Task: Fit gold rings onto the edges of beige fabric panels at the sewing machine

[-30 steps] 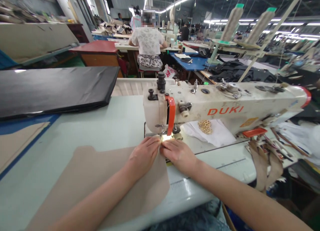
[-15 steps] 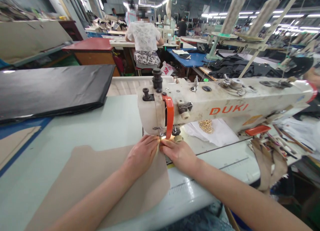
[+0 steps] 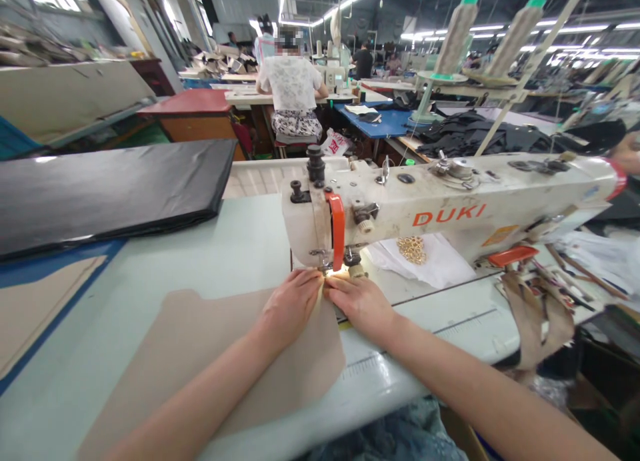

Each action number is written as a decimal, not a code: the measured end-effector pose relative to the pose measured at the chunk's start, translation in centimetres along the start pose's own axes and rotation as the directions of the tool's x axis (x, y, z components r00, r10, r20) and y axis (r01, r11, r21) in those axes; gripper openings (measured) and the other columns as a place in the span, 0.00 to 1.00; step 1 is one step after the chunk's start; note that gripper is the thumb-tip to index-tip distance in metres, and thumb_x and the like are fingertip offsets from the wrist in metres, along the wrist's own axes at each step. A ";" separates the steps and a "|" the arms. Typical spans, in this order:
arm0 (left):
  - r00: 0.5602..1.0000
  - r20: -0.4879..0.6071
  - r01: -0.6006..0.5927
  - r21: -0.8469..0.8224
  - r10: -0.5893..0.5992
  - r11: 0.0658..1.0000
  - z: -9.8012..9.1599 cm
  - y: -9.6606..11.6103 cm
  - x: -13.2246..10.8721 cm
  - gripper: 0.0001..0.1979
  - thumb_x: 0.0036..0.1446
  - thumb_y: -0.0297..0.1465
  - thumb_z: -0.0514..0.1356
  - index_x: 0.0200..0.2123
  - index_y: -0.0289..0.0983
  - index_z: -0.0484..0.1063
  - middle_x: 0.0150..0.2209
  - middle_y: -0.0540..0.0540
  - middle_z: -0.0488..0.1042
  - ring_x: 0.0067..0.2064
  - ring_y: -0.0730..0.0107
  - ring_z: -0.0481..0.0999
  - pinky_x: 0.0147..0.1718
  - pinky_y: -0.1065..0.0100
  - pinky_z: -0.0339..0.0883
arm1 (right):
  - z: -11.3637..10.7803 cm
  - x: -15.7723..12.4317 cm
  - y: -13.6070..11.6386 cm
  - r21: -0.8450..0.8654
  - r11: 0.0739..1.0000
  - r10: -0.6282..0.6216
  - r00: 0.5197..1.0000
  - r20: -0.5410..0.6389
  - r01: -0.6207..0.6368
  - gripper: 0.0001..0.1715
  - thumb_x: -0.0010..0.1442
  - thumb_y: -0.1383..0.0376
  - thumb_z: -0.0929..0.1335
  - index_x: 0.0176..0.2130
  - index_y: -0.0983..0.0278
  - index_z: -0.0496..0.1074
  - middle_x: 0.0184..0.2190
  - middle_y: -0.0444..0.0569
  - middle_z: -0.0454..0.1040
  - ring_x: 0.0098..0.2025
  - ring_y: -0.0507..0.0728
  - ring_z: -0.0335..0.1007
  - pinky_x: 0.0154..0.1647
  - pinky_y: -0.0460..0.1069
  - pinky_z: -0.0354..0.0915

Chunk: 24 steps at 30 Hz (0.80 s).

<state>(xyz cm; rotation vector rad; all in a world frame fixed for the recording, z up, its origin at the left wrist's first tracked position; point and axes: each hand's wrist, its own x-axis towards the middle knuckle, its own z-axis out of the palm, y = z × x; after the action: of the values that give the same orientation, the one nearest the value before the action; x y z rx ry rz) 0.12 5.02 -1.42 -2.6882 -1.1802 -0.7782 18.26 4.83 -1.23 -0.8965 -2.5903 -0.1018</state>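
Note:
A large beige fabric panel [image 3: 200, 334] lies flat on the pale sewing table [image 3: 235, 241], its far right edge raised under the needle area of a white sewing machine [image 3: 445, 208]. My left hand [image 3: 295, 304] is closed on that edge, fingertips pressed together just before the presser foot. Close beside it, my right hand [image 3: 363, 304] pinches the same panel from the right. The fingertips of both hands nearly meet under the lit machine head, by its orange guard [image 3: 338, 231]. My fingers hide the exact stitching spot.
A black folded sheet [image 3: 115, 188] lies on the left, above a blue board with another beige piece [image 3: 45, 308]. Gold rings [image 3: 412, 249] sit on white paper behind the needle. Beige straps [image 3: 537, 314] hang at the right. A co-worker [image 3: 290, 81] sits ahead.
The camera view has shifted slightly, so the table and machine appear a little moved. Both hands keep their grip on the panel at the needle, with almost no visible movement.

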 end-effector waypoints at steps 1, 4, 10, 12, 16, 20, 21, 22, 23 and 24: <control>1.000 0.002 0.000 0.000 0.000 1.000 0.0 0.0 0.0 0.15 0.65 0.27 0.45 0.39 0.32 0.72 0.39 0.42 0.76 0.42 0.64 0.72 0.44 0.61 0.70 | 0.0 -0.1 0.0 -0.007 1.000 0.004 1.000 -0.007 -0.004 0.05 0.61 0.70 0.67 0.39 0.67 0.72 0.43 0.52 0.74 0.41 0.58 0.70 0.36 0.51 0.65; 1.000 0.020 -0.001 -0.001 0.001 1.000 -0.1 0.1 0.0 0.15 0.64 0.26 0.45 0.39 0.33 0.72 0.39 0.42 0.76 0.43 0.64 0.72 0.45 0.61 0.69 | 0.0 -0.4 -0.1 -0.003 1.000 -0.005 0.999 -0.037 0.005 0.04 0.61 0.69 0.67 0.38 0.67 0.72 0.43 0.51 0.75 0.43 0.58 0.69 0.40 0.51 0.65; 0.999 0.041 0.017 -0.004 -0.016 1.000 -0.3 0.3 -0.1 0.15 0.64 0.26 0.45 0.40 0.32 0.72 0.41 0.41 0.76 0.45 0.63 0.72 0.47 0.59 0.69 | -0.2 -0.7 0.0 0.065 0.994 -0.083 0.996 -0.045 0.086 0.06 0.63 0.69 0.65 0.36 0.67 0.72 0.39 0.50 0.75 0.45 0.56 0.68 0.48 0.50 0.63; 0.999 0.040 0.033 0.004 -0.033 0.999 -0.4 0.4 -0.2 0.15 0.64 0.26 0.45 0.41 0.32 0.71 0.41 0.41 0.75 0.46 0.63 0.72 0.47 0.59 0.68 | -0.3 -0.7 0.0 0.074 0.993 -0.086 0.996 -0.032 0.088 0.07 0.63 0.69 0.65 0.36 0.67 0.72 0.39 0.50 0.75 0.45 0.56 0.68 0.49 0.50 0.63; 0.997 0.049 0.057 0.024 -0.058 0.998 -0.3 0.4 -0.3 0.16 0.64 0.27 0.45 0.42 0.33 0.71 0.42 0.41 0.75 0.46 0.64 0.72 0.48 0.60 0.68 | -0.4 -0.5 0.1 0.090 0.992 -0.088 0.996 -0.016 0.089 0.07 0.63 0.69 0.65 0.36 0.68 0.72 0.39 0.51 0.75 0.46 0.56 0.68 0.50 0.50 0.62; 0.997 0.079 0.008 0.065 -0.013 0.998 -0.5 0.5 -0.5 0.15 0.64 0.26 0.45 0.41 0.35 0.72 0.42 0.44 0.76 0.49 0.65 0.71 0.50 0.63 0.66 | -0.3 -0.5 0.1 0.102 0.991 -0.092 0.996 0.008 0.091 0.07 0.63 0.69 0.64 0.35 0.69 0.72 0.39 0.51 0.74 0.46 0.57 0.67 0.50 0.51 0.62; 0.996 0.093 0.003 0.076 -0.010 0.997 -0.6 0.6 -0.5 0.15 0.64 0.26 0.45 0.40 0.35 0.72 0.42 0.44 0.76 0.49 0.66 0.71 0.50 0.64 0.66 | -0.3 -0.5 0.1 0.102 0.991 -0.091 0.996 0.014 0.089 0.07 0.63 0.69 0.64 0.35 0.68 0.72 0.39 0.51 0.74 0.46 0.57 0.67 0.50 0.51 0.62; 0.995 0.104 0.001 0.088 -0.011 0.996 -0.7 0.7 -0.5 0.15 0.63 0.25 0.45 0.40 0.35 0.72 0.42 0.44 0.76 0.49 0.66 0.72 0.50 0.65 0.66 | -0.3 -0.5 0.1 0.101 0.991 -0.089 0.996 0.019 0.087 0.07 0.63 0.69 0.64 0.35 0.68 0.72 0.39 0.51 0.74 0.46 0.57 0.67 0.50 0.51 0.62; 0.994 0.113 0.001 0.101 -0.013 0.995 -0.8 0.8 -0.4 0.15 0.63 0.25 0.45 0.40 0.35 0.72 0.42 0.44 0.76 0.48 0.66 0.72 0.49 0.66 0.66 | -0.3 -0.5 0.1 0.099 0.991 -0.089 0.996 0.024 0.086 0.07 0.63 0.69 0.64 0.35 0.68 0.72 0.39 0.51 0.74 0.46 0.57 0.68 0.50 0.51 0.62; 0.993 0.118 -0.001 0.114 -0.012 0.994 -0.9 0.9 -0.4 0.15 0.63 0.25 0.45 0.40 0.35 0.72 0.42 0.43 0.76 0.47 0.66 0.72 0.48 0.67 0.67 | -0.4 -0.5 0.1 0.098 0.991 -0.092 0.995 0.025 0.090 0.07 0.63 0.69 0.64 0.35 0.68 0.72 0.39 0.51 0.74 0.46 0.57 0.68 0.50 0.51 0.62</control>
<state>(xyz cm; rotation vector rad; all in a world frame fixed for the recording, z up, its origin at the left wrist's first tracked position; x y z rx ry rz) 0.15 3.94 -0.72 -2.6705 -1.2175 -0.5410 18.79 4.61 -1.09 -0.7510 -2.6385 0.0111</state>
